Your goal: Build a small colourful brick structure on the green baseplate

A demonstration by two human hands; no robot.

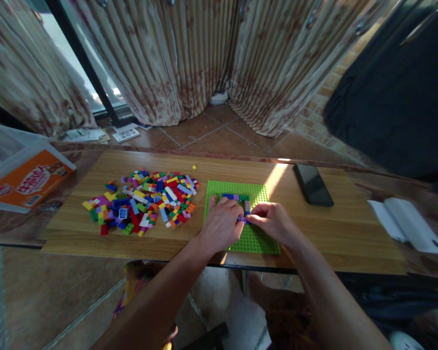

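Note:
A green studded baseplate [257,243] lies on the wooden table, with a small outline of toy bricks built on it. Blue and purple bricks [229,196] form the far side, and a grey brick [247,206] stands on the right side. My left hand [222,221] curls over the left part of the outline, closed, its fingertips mostly hidden. From the right, my right hand [272,221] pinches the end of a purple brick [243,219] at the near side of the outline. The left fingers meet that brick's other end; whether it is pressed down, I cannot tell.
Left of the baseplate spreads a pile of loose colourful bricks [142,199]. One yellow piece [194,166] lies apart behind it. A black phone [313,184] rests at the right. A clear box with an orange label [31,180] stands at the far left, a white object [416,226] far right.

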